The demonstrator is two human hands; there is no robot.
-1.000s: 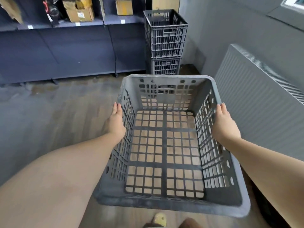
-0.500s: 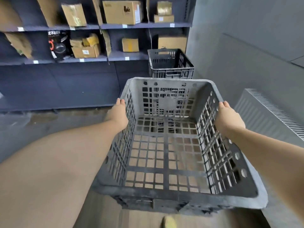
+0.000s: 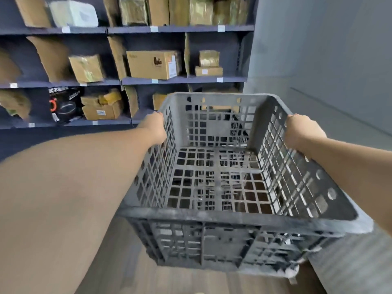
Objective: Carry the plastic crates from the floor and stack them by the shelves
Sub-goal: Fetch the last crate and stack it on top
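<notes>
Crate: I've got the grey plastic crate (image 3: pixel 224 177) up in the air, centre of the frame, tipped slightly.
Left hand (image 3: pixel 154 129): curled over the crate's left rim.
Right hand (image 3: pixel 301 132): gripping the right rim.
Shelves (image 3: pixel 135 81): upper left, packed with cardboard boxes (image 3: pixel 153 64).
Floor (image 3: pixel 118 262): wood planks, bottom.

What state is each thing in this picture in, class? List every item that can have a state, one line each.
Grey crate: empty, held off the floor, tilted.
Left hand: grips the crate's left rim.
Right hand: grips the crate's right rim.
Shelves: stocked with boxes.
Large cardboard box: closed, upright on a shelf.
Two small boxes: stacked, one on the other.
</notes>
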